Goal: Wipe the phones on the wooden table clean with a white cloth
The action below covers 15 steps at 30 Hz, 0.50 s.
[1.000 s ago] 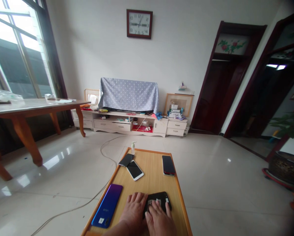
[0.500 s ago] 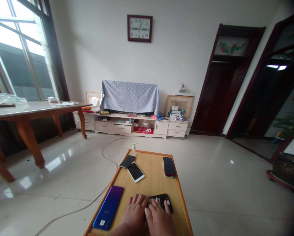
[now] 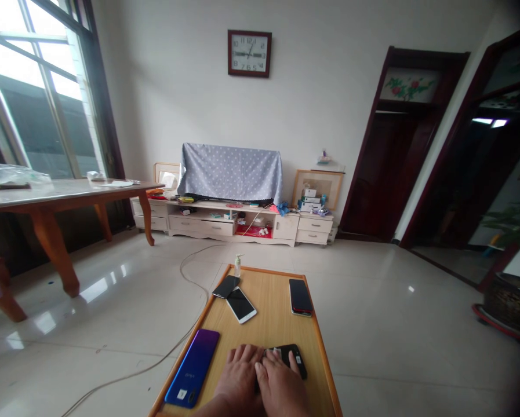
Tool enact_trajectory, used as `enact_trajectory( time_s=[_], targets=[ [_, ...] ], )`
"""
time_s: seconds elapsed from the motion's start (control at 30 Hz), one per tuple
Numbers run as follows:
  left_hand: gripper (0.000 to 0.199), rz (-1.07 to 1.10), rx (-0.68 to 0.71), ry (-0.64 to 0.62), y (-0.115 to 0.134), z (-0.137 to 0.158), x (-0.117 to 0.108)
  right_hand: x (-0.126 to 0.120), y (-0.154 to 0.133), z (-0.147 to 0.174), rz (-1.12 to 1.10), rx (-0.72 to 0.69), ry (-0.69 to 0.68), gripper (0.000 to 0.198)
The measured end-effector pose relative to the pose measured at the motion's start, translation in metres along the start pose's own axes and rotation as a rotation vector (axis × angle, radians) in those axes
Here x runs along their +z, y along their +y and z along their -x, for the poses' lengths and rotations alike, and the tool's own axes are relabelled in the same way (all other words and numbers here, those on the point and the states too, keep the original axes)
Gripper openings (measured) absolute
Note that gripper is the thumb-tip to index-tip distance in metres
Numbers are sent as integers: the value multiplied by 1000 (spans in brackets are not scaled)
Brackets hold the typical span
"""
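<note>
A black phone (image 3: 300, 365) lies on the small wooden table, partly under both hands, with a white label near its right end and a small white patch by the fingertips. My left hand (image 3: 239, 373) is closed over its left end, fingers bent and close together. Across its middle rests my right hand (image 3: 282, 382), fingers laid on the surface, the little finger and thumb held apart. To the left is a blue-purple phone (image 3: 193, 368), back side up. What lies beneath my palms is hidden.
A white phone (image 3: 241, 305) and a dark phone (image 3: 226, 286) overlap at the far left of the wooden table (image 3: 268, 330), near a pump bottle (image 3: 237, 266). Stacked phones (image 3: 300, 297) lie far right. A cable (image 3: 173, 354) runs along the floor at left.
My right fingers have shifted slightly over the black phone, covering more of the white patch. The view has tilted a little; the other phones stay put.
</note>
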<state>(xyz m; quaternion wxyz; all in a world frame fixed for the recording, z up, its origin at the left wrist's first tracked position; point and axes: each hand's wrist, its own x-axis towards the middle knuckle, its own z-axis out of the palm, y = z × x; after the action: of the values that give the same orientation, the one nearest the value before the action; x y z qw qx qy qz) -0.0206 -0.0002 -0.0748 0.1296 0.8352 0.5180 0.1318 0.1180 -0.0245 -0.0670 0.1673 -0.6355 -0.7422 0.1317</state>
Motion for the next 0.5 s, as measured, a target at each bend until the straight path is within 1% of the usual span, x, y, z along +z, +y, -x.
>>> enact_trajectory(
  time_s=[0.17,0.37,0.43,0.5],
  targets=[
    [63,11,-16,2,-8,0,7,5,4,6,-5,-6,-41,51],
    [80,32,-48,-16,-21,-2,20,25,14,17,-37,-22,-117,48],
    [82,31,-51,-17,-21,-3,21,26,13,15,-41,-26,-111,47],
    [83,32,-56,-14,-20,-3,20,22,9,10,-45,-31,-77,48]
  ],
)
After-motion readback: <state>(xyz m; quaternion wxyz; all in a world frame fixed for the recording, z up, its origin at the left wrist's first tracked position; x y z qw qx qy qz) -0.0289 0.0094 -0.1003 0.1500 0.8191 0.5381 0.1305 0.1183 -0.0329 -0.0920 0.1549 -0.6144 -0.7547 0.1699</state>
